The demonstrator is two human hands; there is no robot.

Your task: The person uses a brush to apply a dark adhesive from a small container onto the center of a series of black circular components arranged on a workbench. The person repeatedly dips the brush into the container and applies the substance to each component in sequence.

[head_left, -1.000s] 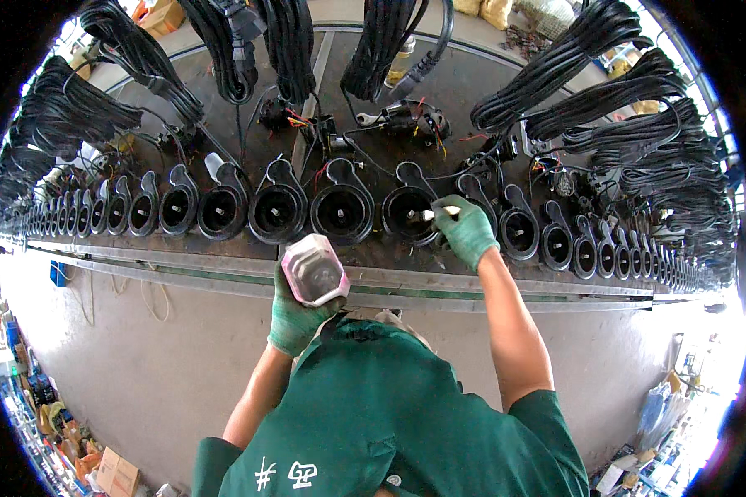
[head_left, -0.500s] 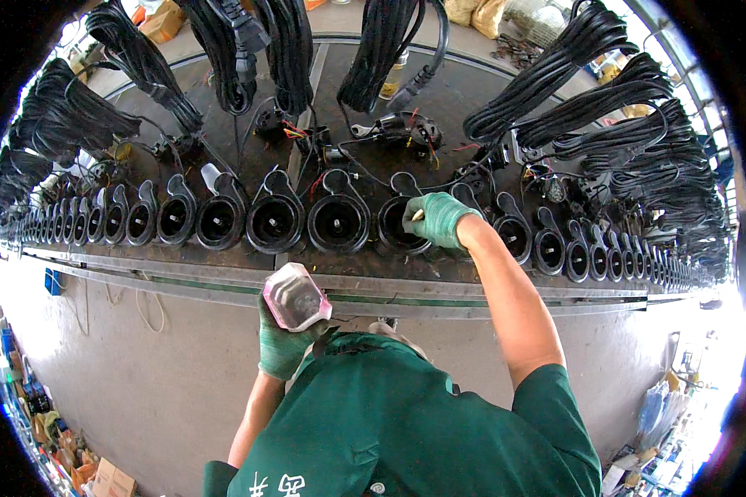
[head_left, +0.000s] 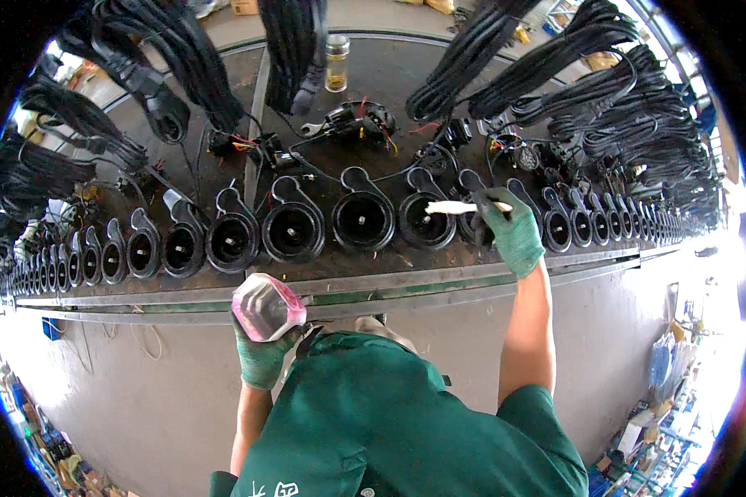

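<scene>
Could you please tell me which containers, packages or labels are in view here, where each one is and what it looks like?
Pink container: in the left hand, near the bench edge; clear body, pink rim.
Glass jar: far side of the bench, upright, yellowish contents.
Cardboard boxes: on the floor, lower left, brown, too small to detail.
White marks: on the green shirt, bottom edge.
No screens or signs.

Lighting: daylight, strong, entering from the right, where the frame edge is washed out to white glare. Centre: evenly lit and sharp; the row of round black cup-shaped housings (head_left: 360, 219) shows soft highlights on its rims. Shadows: faint, short. Left rim: dimmer, with a smaller bright patch low down. Distortion: heavy fisheye; the long grey metal bench edge (head_left: 389, 290) bows, corners black, detail at the rim smeared.
</scene>
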